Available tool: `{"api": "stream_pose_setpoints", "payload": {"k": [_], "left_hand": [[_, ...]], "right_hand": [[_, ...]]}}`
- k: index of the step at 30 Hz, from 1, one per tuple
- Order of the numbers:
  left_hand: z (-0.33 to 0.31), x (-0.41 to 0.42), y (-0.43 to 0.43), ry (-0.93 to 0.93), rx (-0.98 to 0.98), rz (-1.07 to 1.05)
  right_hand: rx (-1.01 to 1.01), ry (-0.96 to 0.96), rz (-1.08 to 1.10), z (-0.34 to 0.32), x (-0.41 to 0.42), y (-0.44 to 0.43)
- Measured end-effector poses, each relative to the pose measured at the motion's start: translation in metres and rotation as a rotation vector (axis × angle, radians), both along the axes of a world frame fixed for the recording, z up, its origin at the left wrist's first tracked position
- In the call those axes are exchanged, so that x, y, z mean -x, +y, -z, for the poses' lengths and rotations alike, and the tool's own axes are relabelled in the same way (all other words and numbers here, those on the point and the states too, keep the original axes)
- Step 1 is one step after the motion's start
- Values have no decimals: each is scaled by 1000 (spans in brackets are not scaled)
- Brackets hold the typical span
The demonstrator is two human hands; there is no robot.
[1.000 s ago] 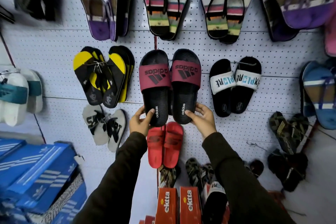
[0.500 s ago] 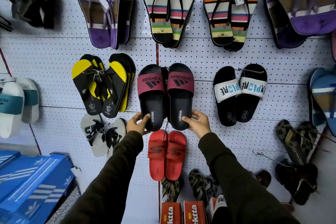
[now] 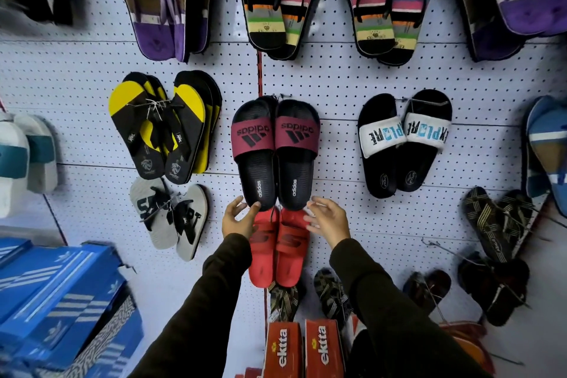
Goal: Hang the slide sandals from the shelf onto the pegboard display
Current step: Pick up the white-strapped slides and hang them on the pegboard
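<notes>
1. The black Adidas slides with maroon straps (image 3: pixel 275 153) hang as a pair near the middle of the pegboard (image 3: pixel 334 83), toes up and heels down, side by side and touching. A small hook (image 3: pixel 283 96) shows at their top edge, and I judge that it carries their weight, since neither of my hands grips them.

2. My left hand (image 3: pixel 237 219) is just under the heel of the left slide. Its fingers (image 3: pixel 254 209) are apart and loosely curled, the tips touching or all but touching the heel's lower edge; I cannot tell which. Nothing is clamped in it.

3. My right hand (image 3: pixel 328 219) sits just below and to the right of the right slide's heel, fingers spread and empty. It is blurred, so I cannot say if a fingertip brushes the sole.

4. I judge both hands are placed low at the heels to square the pair flat against the board and steady it.

5. Directly below the pair, partly behind my hands, hang red slides (image 3: pixel 277 247). Yellow-and-black flip-flops (image 3: pixel 162 129) hang to the left and black slides with white straps (image 3: pixel 403 141) to the right, each well apart from the Adidas pair.
</notes>
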State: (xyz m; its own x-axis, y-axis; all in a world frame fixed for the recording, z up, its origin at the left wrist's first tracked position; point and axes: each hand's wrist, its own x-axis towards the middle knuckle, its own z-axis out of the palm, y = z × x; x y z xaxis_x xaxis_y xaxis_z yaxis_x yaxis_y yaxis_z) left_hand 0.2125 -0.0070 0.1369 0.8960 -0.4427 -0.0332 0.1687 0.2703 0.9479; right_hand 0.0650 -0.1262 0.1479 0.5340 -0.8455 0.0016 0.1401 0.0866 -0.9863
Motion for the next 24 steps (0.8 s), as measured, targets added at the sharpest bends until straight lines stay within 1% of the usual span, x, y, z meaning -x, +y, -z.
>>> {"api": "stream_pose_setpoints", "payload": {"k": [3,5,10,14,18,24], "left_hand": [[31,23,-2,70,-29,7],[55,40,-5,73,-86,21],[111,86,-11,35,-296,127],[145,131,-13,-68,-414,214],[188,174,-12,-161,-599,337],[235,217,-17,-148,-827,489]], "right_hand": [[-15,92,-30,28,22,1],[-24,142,-24,50,37,0],[-125,253,18,99,86,-2],[-180,375,47,142,131,-6],[-281,503,107,193,182,-7],[-473,771,134,255,246,-9]]}}
